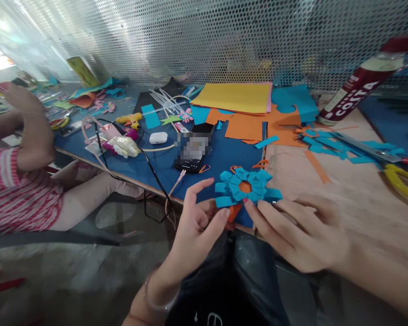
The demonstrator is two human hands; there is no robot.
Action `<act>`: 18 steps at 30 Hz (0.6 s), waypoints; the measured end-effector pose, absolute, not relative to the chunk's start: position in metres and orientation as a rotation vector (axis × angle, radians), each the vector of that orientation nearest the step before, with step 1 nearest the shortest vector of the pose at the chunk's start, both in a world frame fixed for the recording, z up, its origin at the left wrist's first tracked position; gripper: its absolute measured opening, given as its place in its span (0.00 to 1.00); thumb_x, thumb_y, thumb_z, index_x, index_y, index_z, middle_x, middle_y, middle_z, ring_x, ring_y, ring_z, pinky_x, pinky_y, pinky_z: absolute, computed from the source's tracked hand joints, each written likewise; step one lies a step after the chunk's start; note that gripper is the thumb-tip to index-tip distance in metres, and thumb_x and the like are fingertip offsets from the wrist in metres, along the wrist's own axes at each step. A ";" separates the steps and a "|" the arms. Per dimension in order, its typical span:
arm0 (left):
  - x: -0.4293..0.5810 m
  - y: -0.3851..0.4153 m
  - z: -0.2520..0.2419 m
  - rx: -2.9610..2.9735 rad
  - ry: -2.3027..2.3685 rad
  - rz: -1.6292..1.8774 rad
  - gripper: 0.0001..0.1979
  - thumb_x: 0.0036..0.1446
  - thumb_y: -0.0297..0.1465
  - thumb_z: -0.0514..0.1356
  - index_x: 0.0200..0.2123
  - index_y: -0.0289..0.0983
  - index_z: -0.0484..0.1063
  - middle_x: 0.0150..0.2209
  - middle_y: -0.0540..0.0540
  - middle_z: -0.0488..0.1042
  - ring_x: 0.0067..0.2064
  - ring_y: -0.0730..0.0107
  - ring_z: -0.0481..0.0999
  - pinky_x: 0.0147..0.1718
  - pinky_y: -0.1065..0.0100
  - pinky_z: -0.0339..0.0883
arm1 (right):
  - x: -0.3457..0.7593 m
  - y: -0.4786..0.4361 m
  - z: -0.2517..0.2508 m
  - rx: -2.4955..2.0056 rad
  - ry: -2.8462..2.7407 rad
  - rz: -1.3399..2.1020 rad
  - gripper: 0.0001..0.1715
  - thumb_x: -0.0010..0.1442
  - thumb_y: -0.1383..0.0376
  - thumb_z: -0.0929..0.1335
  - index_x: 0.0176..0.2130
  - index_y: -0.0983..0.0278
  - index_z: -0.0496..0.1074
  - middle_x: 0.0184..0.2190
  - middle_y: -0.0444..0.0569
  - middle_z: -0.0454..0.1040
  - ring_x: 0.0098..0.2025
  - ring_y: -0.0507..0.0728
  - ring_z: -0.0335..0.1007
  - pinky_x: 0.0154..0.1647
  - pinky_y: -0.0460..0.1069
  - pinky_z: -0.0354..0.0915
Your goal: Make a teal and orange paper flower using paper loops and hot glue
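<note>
A blue paper flower with an orange centre lies at the near edge of the table. My left hand pinches its lower left petal between thumb and fingers, with the index finger raised. My right hand rests flat on the table edge, its fingertips pressing the flower's lower right rim. An orange paper tab pokes out under the flower between my two hands.
A phone, white earbud case, glue gun and cables lie on the blue mat. Yellow, orange and blue paper sheets sit behind. Scissors, paper strips and a bottle at right. Another person's arm at left.
</note>
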State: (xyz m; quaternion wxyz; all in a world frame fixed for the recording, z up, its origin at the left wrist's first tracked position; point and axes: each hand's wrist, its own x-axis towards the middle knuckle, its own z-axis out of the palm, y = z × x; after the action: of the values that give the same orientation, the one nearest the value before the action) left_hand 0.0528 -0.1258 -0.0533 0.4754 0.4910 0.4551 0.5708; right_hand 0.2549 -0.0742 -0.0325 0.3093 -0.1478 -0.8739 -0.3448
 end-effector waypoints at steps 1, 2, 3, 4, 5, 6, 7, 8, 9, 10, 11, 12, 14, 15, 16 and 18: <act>0.049 -0.129 -0.053 1.261 1.223 1.400 0.24 0.64 0.35 0.62 0.60 0.41 0.61 0.42 0.43 0.82 0.34 0.69 0.84 0.31 0.71 0.79 | 0.255 -0.074 -0.031 -0.394 -2.310 -0.919 0.11 0.62 0.67 0.68 0.41 0.63 0.81 0.32 0.46 0.79 0.36 0.55 0.64 0.39 0.54 0.60; 0.044 -0.132 -0.052 1.318 1.356 1.420 0.23 0.63 0.35 0.62 0.60 0.40 0.62 0.43 0.42 0.82 0.32 0.70 0.83 0.30 0.71 0.78 | 0.255 -0.073 -0.030 -0.405 -2.304 -0.931 0.11 0.62 0.68 0.68 0.42 0.63 0.81 0.32 0.46 0.79 0.35 0.55 0.65 0.39 0.54 0.60; 0.039 -0.135 -0.051 1.368 1.502 1.460 0.21 0.63 0.35 0.63 0.58 0.39 0.66 0.42 0.43 0.82 0.29 0.71 0.82 0.28 0.72 0.77 | 0.256 -0.072 -0.029 -0.421 -2.289 -0.944 0.11 0.61 0.68 0.68 0.42 0.64 0.81 0.32 0.46 0.79 0.35 0.55 0.65 0.38 0.54 0.60; 0.033 -0.139 -0.049 1.391 1.643 1.528 0.18 0.64 0.35 0.62 0.55 0.37 0.69 0.39 0.44 0.82 0.26 0.73 0.80 0.24 0.74 0.74 | 0.257 -0.071 -0.029 -0.445 -2.273 -0.956 0.12 0.61 0.69 0.68 0.43 0.65 0.81 0.32 0.47 0.79 0.35 0.56 0.65 0.37 0.54 0.59; 0.028 -0.142 -0.047 1.388 1.748 1.614 0.15 0.65 0.35 0.60 0.52 0.37 0.70 0.33 0.47 0.82 0.22 0.76 0.76 0.20 0.76 0.70 | 0.257 -0.070 -0.028 -0.469 -2.250 -0.968 0.13 0.62 0.69 0.67 0.43 0.66 0.80 0.32 0.47 0.79 0.35 0.56 0.65 0.37 0.54 0.59; 0.024 -0.143 -0.044 1.368 1.793 1.712 0.12 0.66 0.35 0.58 0.50 0.36 0.72 0.28 0.49 0.80 0.17 0.79 0.71 0.16 0.77 0.65 | 0.258 -0.068 -0.027 -0.490 -2.231 -0.979 0.13 0.62 0.70 0.67 0.44 0.67 0.80 0.32 0.48 0.79 0.35 0.57 0.66 0.36 0.54 0.59; 0.021 -0.143 -0.041 1.353 1.771 1.765 0.11 0.68 0.35 0.56 0.48 0.36 0.72 0.25 0.51 0.79 0.15 0.81 0.67 0.14 0.78 0.61 | 0.259 -0.066 -0.026 -0.503 -2.229 -0.992 0.13 0.62 0.70 0.67 0.44 0.68 0.80 0.32 0.49 0.79 0.35 0.57 0.66 0.36 0.54 0.59; 0.019 -0.142 -0.039 1.347 1.705 1.772 0.11 0.69 0.36 0.55 0.48 0.36 0.71 0.24 0.52 0.78 0.14 0.82 0.65 0.13 0.78 0.59 | 0.260 -0.064 -0.025 -0.506 -2.242 -1.009 0.13 0.62 0.70 0.67 0.44 0.68 0.80 0.32 0.50 0.79 0.35 0.57 0.66 0.36 0.54 0.58; 0.018 -0.139 -0.038 1.352 1.614 1.726 0.11 0.69 0.36 0.55 0.48 0.37 0.70 0.25 0.51 0.78 0.15 0.82 0.66 0.13 0.78 0.60 | 0.261 -0.062 -0.024 -0.497 -2.252 -1.032 0.12 0.62 0.70 0.68 0.43 0.68 0.81 0.32 0.50 0.79 0.35 0.57 0.65 0.35 0.54 0.58; 0.019 -0.134 -0.038 1.357 1.521 1.638 0.11 0.69 0.36 0.55 0.49 0.37 0.69 0.27 0.51 0.79 0.16 0.81 0.68 0.14 0.78 0.61 | 0.261 -0.061 -0.023 -0.488 -2.267 -1.050 0.12 0.61 0.70 0.69 0.43 0.67 0.81 0.32 0.49 0.80 0.34 0.57 0.65 0.35 0.54 0.58; 0.020 -0.129 -0.038 1.353 1.447 1.549 0.11 0.68 0.36 0.55 0.50 0.37 0.68 0.29 0.49 0.80 0.18 0.79 0.71 0.15 0.78 0.64 | 0.261 -0.060 -0.022 -0.478 -2.274 -1.060 0.12 0.61 0.71 0.69 0.43 0.68 0.81 0.31 0.49 0.80 0.34 0.57 0.65 0.35 0.53 0.58; 0.022 -0.124 -0.039 1.339 1.396 1.479 0.11 0.68 0.36 0.56 0.50 0.37 0.67 0.30 0.49 0.80 0.20 0.79 0.73 0.17 0.78 0.65 | 0.261 -0.059 -0.021 -0.472 -2.279 -1.061 0.11 0.61 0.71 0.69 0.43 0.68 0.81 0.31 0.48 0.80 0.33 0.57 0.65 0.35 0.53 0.58; 0.025 -0.116 -0.042 1.296 1.334 1.431 0.11 0.67 0.36 0.56 0.50 0.37 0.66 0.31 0.49 0.80 0.22 0.78 0.75 0.18 0.78 0.67 | 0.260 -0.058 -0.020 -0.472 -2.278 -1.045 0.12 0.62 0.72 0.68 0.43 0.68 0.81 0.30 0.47 0.80 0.33 0.57 0.65 0.35 0.53 0.59; 0.026 -0.113 -0.044 1.276 1.311 1.432 0.11 0.67 0.36 0.56 0.50 0.37 0.65 0.31 0.49 0.79 0.23 0.77 0.75 0.18 0.77 0.67 | 0.260 -0.058 -0.021 -0.478 -2.279 -1.040 0.12 0.62 0.72 0.68 0.43 0.69 0.80 0.30 0.48 0.80 0.33 0.57 0.65 0.35 0.53 0.59; 0.028 -0.111 -0.045 1.258 1.293 1.441 0.11 0.68 0.36 0.56 0.50 0.37 0.65 0.31 0.49 0.79 0.23 0.77 0.75 0.18 0.77 0.68 | 0.260 -0.057 -0.022 -0.480 -2.279 -1.041 0.11 0.62 0.72 0.69 0.43 0.69 0.80 0.30 0.48 0.81 0.33 0.57 0.65 0.34 0.53 0.59; 0.028 -0.110 -0.047 1.231 1.266 1.447 0.11 0.68 0.35 0.56 0.50 0.37 0.65 0.31 0.49 0.79 0.24 0.77 0.76 0.19 0.76 0.69 | 0.260 -0.056 -0.025 -0.484 -2.275 -1.048 0.10 0.60 0.71 0.72 0.43 0.71 0.80 0.31 0.49 0.81 0.34 0.58 0.65 0.34 0.53 0.59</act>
State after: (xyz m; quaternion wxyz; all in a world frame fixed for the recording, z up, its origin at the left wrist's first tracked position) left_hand 0.0285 -0.1102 -0.0467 0.4163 0.4901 0.5043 0.5763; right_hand 0.2601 -0.0562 -0.0246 0.2911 -0.1814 -0.8531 -0.3932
